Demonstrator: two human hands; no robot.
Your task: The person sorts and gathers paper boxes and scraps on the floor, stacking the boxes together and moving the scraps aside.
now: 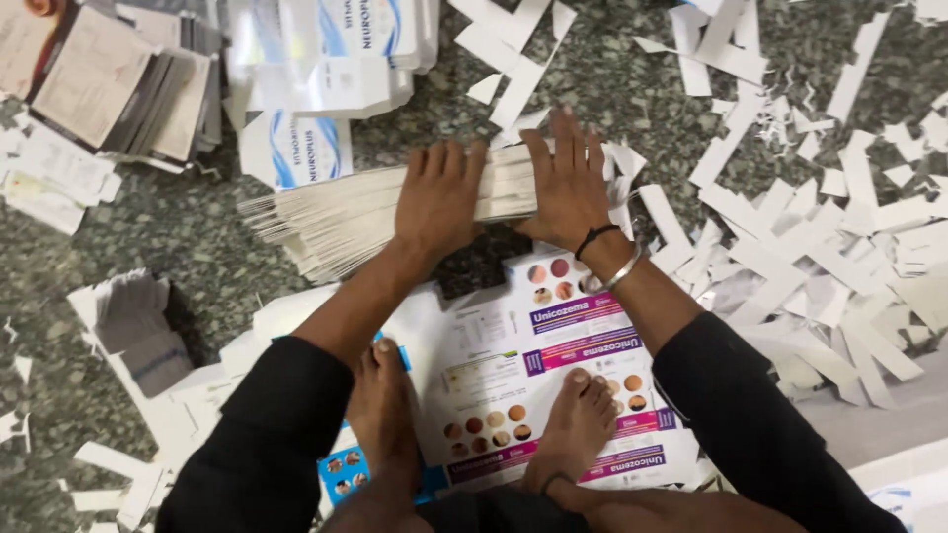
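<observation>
1. Position: person seated on a speckled stone floor (197, 237), bare feet resting on printed carton sheets (553, 345) spread in front. A thick stack of flat white cards (346, 212) lies on the floor just beyond the sheets, fanned out at its left end.
2. Left hand (439, 197): flat, fingers together, palm pressed down on the middle of the stack. Not gripping.
3. Right hand (568, 183): likewise flat and spread, pressed on the stack's right end, beside the left. Bracelet and dark band at that wrist.
4. Surroundings: loose white paper offcuts (820, 247) cover the floor to the right; further piles of printed cartons (326, 59) lie behind, and a smaller pile (138, 326) to the left.
5. Judgement: the stack is being squared. To do it well, keep both palms level, press evenly, and draw the splayed left end in toward the centre.
6. Risk: uneven pressure would likely let the fanned cards slide further apart; offcuts near the right hand could get caught in the stack.
</observation>
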